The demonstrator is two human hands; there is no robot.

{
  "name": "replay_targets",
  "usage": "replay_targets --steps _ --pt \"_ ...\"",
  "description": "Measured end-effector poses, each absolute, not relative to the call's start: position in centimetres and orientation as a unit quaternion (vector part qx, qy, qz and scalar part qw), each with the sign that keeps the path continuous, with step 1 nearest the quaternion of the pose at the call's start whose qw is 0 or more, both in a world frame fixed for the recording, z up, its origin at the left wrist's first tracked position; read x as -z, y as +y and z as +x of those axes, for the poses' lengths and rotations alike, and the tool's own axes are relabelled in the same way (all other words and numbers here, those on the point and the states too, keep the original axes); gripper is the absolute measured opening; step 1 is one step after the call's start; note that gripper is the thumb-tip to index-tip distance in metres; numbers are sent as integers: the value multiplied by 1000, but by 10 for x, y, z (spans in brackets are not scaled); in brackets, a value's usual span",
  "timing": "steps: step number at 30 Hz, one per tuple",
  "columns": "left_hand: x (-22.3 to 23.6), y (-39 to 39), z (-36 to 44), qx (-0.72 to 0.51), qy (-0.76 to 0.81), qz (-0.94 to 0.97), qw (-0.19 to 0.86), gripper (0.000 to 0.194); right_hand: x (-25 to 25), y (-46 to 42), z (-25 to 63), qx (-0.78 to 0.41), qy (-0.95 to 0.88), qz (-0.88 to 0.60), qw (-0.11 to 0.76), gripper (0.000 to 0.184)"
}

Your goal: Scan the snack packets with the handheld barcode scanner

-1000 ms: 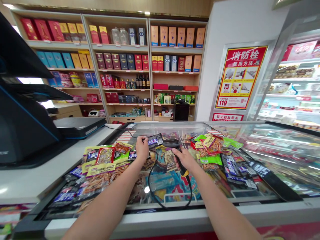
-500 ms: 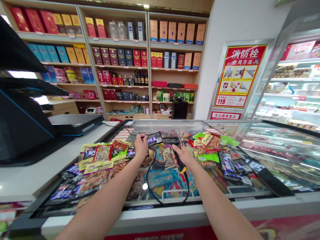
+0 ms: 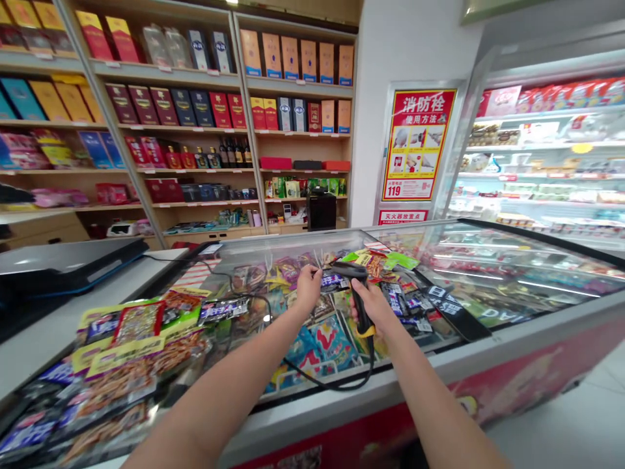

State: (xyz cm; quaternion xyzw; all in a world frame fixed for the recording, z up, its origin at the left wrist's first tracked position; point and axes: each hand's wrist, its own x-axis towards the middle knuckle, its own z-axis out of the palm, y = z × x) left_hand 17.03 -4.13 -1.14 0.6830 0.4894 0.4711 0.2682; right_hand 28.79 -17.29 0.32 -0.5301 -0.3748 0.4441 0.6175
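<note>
In the head view, my left hand (image 3: 308, 288) pinches a small black snack packet (image 3: 334, 281) with white and purple print. My right hand (image 3: 375, 307) is wrapped around the grip of a black barcode scanner (image 3: 362, 311) with a yellow band at its base. The scanner's head overlaps the packet's right part in view, and whether they touch I cannot tell. A black cable (image 3: 336, 389) loops from the scanner across the glass freezer top. On my left lies a pile of snack packets (image 3: 127, 357), and a smaller heap of packets (image 3: 398, 296) sits past my right hand.
A chest freezer with a glass lid (image 3: 517, 273) runs beneath my hands, bagged goods inside. At left, a flat black scale (image 3: 68, 264) stands on a white counter (image 3: 29, 335). Shelves of boxed goods (image 3: 190, 107) line the back, and a lit display fridge (image 3: 541, 156) stands right.
My view has turned to the right. My left hand has carried the black packet rightward over the glass, away from the left pile. The scanner stays in my right hand.
</note>
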Motion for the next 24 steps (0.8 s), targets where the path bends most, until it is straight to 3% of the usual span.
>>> replay_targets --steps 6,12,18,22,24 --pt "17 -75 232 -391 442 760 272 8 5 -196 314 -413 -330 -552 645 33" --pt "18 -83 224 -356 471 777 218 12 14 -197 314 -422 -315 -555 644 36" --pt "-4 -58 153 -310 531 773 155 10 13 -186 294 -441 -338 -546 628 37" --pt "-13 -33 60 -232 606 750 130 17 10 -175 270 -456 -370 -522 619 38" --pt "-12 -25 7 -259 617 735 106 18 8 -168 256 -468 -384 -510 611 39"
